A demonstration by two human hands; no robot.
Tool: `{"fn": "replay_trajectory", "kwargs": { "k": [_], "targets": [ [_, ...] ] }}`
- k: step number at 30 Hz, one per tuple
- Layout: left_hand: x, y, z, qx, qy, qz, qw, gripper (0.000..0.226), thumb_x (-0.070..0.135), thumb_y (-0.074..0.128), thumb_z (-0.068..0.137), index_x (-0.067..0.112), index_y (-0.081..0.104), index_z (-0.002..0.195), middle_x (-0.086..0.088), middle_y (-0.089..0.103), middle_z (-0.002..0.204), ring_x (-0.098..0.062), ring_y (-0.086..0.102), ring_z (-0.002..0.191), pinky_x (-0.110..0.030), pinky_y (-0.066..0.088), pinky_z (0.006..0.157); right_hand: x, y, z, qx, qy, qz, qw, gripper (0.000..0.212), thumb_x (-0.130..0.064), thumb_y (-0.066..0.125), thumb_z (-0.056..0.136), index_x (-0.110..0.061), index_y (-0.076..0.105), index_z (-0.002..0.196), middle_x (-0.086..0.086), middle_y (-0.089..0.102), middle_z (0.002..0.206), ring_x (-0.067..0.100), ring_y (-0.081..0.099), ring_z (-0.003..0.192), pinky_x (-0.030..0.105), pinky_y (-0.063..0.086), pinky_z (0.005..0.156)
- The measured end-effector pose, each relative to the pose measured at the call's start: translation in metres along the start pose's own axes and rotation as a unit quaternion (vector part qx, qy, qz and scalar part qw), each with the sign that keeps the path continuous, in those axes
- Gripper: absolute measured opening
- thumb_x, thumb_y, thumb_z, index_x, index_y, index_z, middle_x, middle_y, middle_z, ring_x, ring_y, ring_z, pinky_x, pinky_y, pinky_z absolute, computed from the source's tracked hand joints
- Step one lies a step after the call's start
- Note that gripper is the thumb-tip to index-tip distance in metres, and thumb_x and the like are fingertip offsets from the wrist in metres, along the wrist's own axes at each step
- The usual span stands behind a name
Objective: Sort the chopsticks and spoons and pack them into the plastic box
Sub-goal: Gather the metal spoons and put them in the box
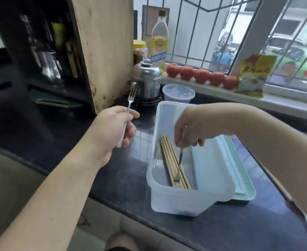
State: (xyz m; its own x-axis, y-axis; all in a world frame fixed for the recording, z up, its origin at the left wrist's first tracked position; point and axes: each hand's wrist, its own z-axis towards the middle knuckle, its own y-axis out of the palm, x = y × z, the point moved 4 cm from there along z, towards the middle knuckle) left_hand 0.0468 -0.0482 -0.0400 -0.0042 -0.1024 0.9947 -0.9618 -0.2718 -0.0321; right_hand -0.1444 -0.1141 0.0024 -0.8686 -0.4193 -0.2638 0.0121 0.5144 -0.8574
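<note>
A clear plastic box [169, 200] stands on the dark counter, with several wooden chopsticks [169, 156] lying lengthwise along its left side. My right hand [189, 127] reaches into the box from above and pinches the handle of a small dark-handled fork [179, 165], whose tines point down onto the chopsticks. To the left of the box, my left hand [114, 127] grips a white-handled metal fork [130, 102] upright, tines up. No spoon shows.
A pale green lid [239, 174] lies under the box's right side. Behind stand a steel pot [146, 78], a round plastic container [178, 93], an oil bottle [160, 38], a wooden board [105, 48] and tomatoes [201, 76] on the sill. The counter edge [112, 194] runs diagonally.
</note>
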Motion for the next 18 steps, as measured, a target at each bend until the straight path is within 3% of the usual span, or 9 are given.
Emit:
{"fn": "replay_trajectory", "kwargs": {
  "k": [2,5,8,11,14,16,18],
  "targets": [
    [0.001,0.006,0.002,-0.005,-0.002,-0.006,1.000,0.024,0.008,0.042,0.104,0.004,0.064,0.109,-0.004,0.051,0.051,-0.015,0.041,0.041,-0.026,0.031,0.045,-0.003,0.012,0.019,-0.056,-0.012,0.069,0.996,0.012,-0.008,0.074,0.087,-0.019,0.079,0.085,-0.003,0.072,0.070,0.010,0.067,0.065,0.019,0.054,0.062],
    [0.002,0.011,0.002,-0.016,-0.001,-0.011,1.000,0.023,0.008,0.042,0.104,0.003,0.064,0.110,-0.005,0.053,0.052,-0.016,0.041,0.043,-0.027,0.032,0.045,-0.010,0.039,0.051,-0.127,0.003,0.057,0.990,0.014,0.001,0.069,0.090,-0.008,0.075,0.098,0.003,0.069,0.079,0.013,0.065,0.070,0.021,0.056,0.063],
    [0.004,0.013,0.000,-0.027,0.000,-0.008,1.000,0.023,0.008,0.043,0.105,0.003,0.064,0.111,-0.005,0.054,0.053,-0.016,0.041,0.043,-0.026,0.033,0.045,-0.004,0.052,0.068,-0.131,0.051,0.105,0.985,0.025,0.001,0.068,0.091,0.006,0.067,0.116,0.011,0.070,0.086,0.017,0.069,0.074,0.029,0.061,0.078],
    [0.007,0.013,-0.002,-0.033,-0.002,-0.008,0.999,0.024,0.009,0.043,0.106,0.003,0.065,0.112,-0.005,0.053,0.053,-0.015,0.040,0.042,-0.026,0.032,0.046,0.016,0.034,0.061,-0.032,0.059,0.234,0.970,0.041,0.003,0.071,0.088,0.014,0.059,0.124,0.024,0.075,0.099,0.029,0.077,0.090,0.042,0.059,0.093],
    [0.014,0.020,-0.003,-0.048,0.006,0.003,0.999,0.027,0.014,0.041,0.109,0.004,0.066,0.114,-0.003,0.050,0.055,-0.014,0.037,0.044,-0.026,0.029,0.047,0.029,-0.006,0.033,0.113,0.008,0.448,0.887,0.033,0.006,0.071,0.088,0.011,0.063,0.120,0.026,0.074,0.099,0.027,0.077,0.081,0.033,0.063,0.077],
    [0.023,0.030,-0.004,-0.065,0.028,0.015,0.997,0.029,0.015,0.040,0.110,0.005,0.067,0.113,-0.002,0.044,0.056,-0.013,0.031,0.045,-0.026,0.024,0.046,0.025,-0.025,0.008,0.182,-0.034,0.481,0.857,0.026,-0.006,0.069,0.094,0.003,0.066,0.118,0.018,0.074,0.098,0.022,0.073,0.071,0.028,0.061,0.067],
    [0.035,0.041,-0.006,-0.083,0.064,0.029,0.994,0.030,0.016,0.042,0.110,0.005,0.069,0.110,0.000,0.036,0.055,-0.012,0.025,0.047,-0.023,0.020,0.043,0.016,-0.032,-0.010,0.189,-0.090,0.508,0.835,0.030,-0.020,0.065,0.098,-0.005,0.063,0.124,0.014,0.071,0.101,0.023,0.071,0.071,0.030,0.059,0.066]
  ]
}}
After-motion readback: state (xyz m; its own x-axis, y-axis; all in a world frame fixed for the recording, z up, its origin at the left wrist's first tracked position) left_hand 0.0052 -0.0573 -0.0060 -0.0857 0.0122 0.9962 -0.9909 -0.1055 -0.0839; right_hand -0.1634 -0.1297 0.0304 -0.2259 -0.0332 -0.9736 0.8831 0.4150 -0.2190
